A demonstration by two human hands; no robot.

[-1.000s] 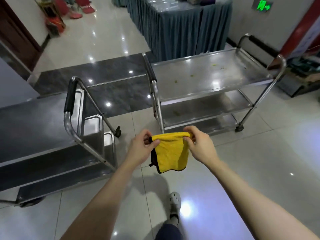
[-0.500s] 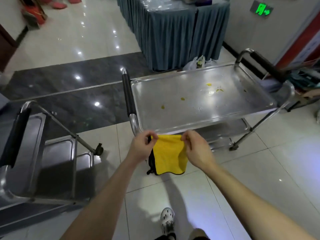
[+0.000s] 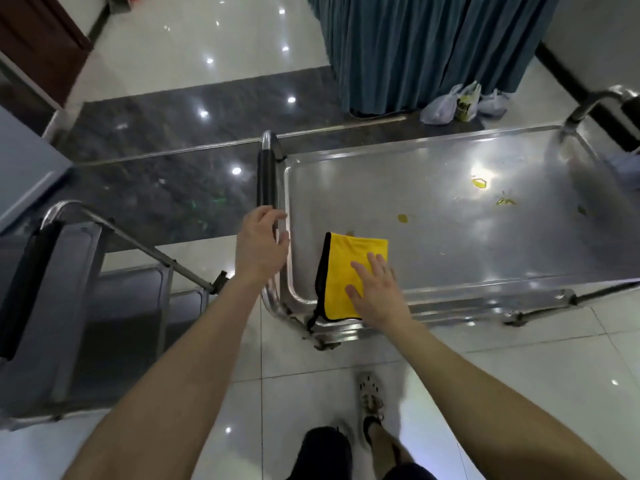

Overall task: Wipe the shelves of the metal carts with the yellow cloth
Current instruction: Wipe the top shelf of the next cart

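The folded yellow microfibre cloth with black edging [image 3: 349, 271] lies at the near-left corner of the steel cart's top shelf [image 3: 467, 258], and its near edge hangs over the front rim. The right hand [image 3: 375, 294] lies flat on it with the fingers spread, pressing rather than gripping. The left hand [image 3: 261, 247] is at the cart's black-sleeved end handle [image 3: 266, 181]. Its fingers curve toward the bar, but I can't tell if they have closed on it.

That's my worry. This cart looks like it rolls, so a firm push across the shelf with a loose left hand could send it away from the person. With only a flat palm on it, the cloth might bunch up or slide off the front rim. The yellow spill spots [image 3: 479, 182] sit well over toward the far-right corner, and one pass may just smear them.
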